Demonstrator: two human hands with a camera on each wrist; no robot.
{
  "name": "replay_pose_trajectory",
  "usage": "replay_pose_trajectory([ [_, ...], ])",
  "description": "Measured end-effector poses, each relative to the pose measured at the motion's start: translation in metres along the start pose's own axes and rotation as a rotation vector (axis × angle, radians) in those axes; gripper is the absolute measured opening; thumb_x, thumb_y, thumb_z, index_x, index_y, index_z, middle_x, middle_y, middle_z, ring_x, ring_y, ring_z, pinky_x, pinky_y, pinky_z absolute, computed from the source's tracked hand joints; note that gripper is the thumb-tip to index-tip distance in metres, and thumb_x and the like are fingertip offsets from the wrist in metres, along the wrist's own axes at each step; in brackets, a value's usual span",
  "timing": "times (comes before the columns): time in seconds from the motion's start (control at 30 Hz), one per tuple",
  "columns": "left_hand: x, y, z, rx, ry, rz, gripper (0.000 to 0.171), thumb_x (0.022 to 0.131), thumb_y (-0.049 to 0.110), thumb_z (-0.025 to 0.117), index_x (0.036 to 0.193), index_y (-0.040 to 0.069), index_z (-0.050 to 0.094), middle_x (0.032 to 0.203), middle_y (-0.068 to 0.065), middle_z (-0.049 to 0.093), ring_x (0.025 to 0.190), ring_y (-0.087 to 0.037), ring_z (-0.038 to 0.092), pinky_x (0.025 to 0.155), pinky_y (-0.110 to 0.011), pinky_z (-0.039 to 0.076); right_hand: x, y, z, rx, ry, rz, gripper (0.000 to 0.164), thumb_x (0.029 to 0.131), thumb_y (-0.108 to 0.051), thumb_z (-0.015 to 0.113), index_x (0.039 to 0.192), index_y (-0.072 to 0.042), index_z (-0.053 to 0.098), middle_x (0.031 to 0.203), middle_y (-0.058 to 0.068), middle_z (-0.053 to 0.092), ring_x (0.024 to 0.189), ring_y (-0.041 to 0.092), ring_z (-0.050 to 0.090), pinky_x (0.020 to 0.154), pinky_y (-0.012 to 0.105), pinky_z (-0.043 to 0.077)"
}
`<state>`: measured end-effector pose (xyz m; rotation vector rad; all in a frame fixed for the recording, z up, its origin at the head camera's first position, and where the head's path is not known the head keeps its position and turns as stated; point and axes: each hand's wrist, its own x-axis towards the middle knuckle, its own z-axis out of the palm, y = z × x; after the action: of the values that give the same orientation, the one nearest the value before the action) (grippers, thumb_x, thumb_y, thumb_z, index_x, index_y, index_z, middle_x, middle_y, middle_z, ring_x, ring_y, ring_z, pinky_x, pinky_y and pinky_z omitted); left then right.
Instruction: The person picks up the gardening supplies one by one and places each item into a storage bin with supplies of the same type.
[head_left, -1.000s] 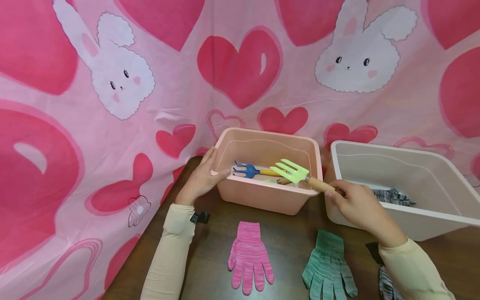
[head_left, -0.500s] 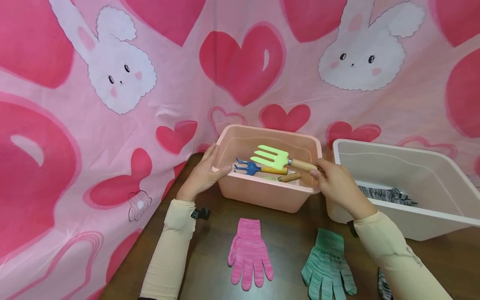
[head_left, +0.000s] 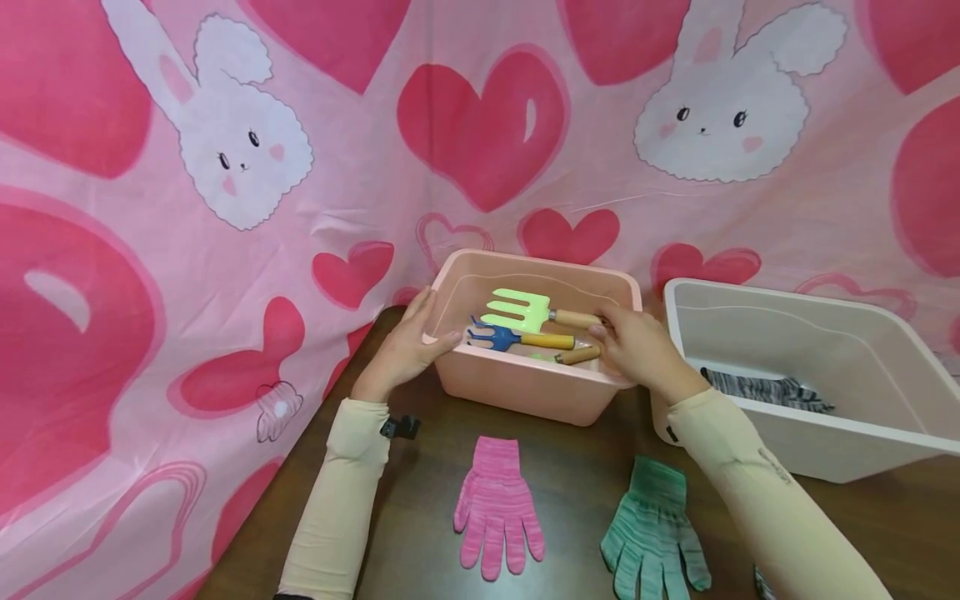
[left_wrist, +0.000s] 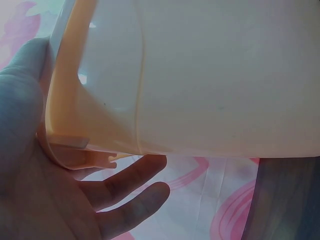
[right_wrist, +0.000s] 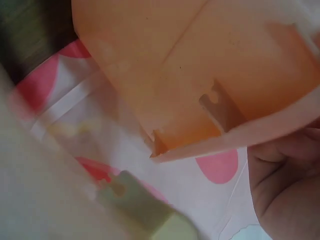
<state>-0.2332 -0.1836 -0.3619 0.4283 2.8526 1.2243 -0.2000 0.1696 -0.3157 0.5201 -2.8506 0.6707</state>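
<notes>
Just right of the middle of the head view, the right hand (head_left: 641, 348) pinches the end of the wooden handle of a green fork (head_left: 525, 312), its fingertips together on it. The fork is inside the pink bin (head_left: 525, 392), prongs toward the left of the frame; whether it touches the bottom is hard to tell. Just below it lie a blue rake (head_left: 495, 337) with a yellow handle and a short wooden handle (head_left: 577, 356). At the bin's left end, the left hand (head_left: 401, 350) grips the rim, thumb inside and fingers outside. Toward the right edge stands a white bin (head_left: 810, 446) with a mottled grey knitted piece (head_left: 772, 389) inside. Along the lower frame, a pink glove (head_left: 498, 508) and a green glove (head_left: 658, 529) lie apart on the brown table (head_left: 562, 475).
</notes>
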Motion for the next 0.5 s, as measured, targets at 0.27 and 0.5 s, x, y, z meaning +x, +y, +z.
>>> replay_pose_trajectory([
  [0.27, -0.002, 0.001, 0.0, -0.004, -0.013, -0.017, 0.1, 0.089, 0.058, 0.066, 0.164, 0.018, 0.013, 0.168, 0.001, 0.009, 0.15, -0.032, 0.021, 0.113, -0.062, 0.027, 0.021, 0.0, 0.019, 0.066, -0.072, -0.044, 0.014, 0.097, -0.012, 0.067, 0.107, -0.004, 0.063, 0.094, 0.01, 0.062, 0.088, 0.03, 0.058, 0.086, 0.051, 0.052],
  [0.5, -0.001, 0.001, 0.0, 0.013, -0.002, 0.019, 0.099, 0.09, 0.057, 0.066, 0.163, 0.014, 0.016, 0.168, -0.002, 0.011, 0.15, -0.032, 0.021, 0.115, -0.059, 0.026, 0.028, 0.0, 0.027, 0.051, -0.143, -0.004, 0.021, 0.098, -0.016, 0.066, 0.115, -0.004, 0.063, 0.088, 0.006, 0.061, 0.083, 0.027, 0.058, 0.083, 0.047, 0.052],
])
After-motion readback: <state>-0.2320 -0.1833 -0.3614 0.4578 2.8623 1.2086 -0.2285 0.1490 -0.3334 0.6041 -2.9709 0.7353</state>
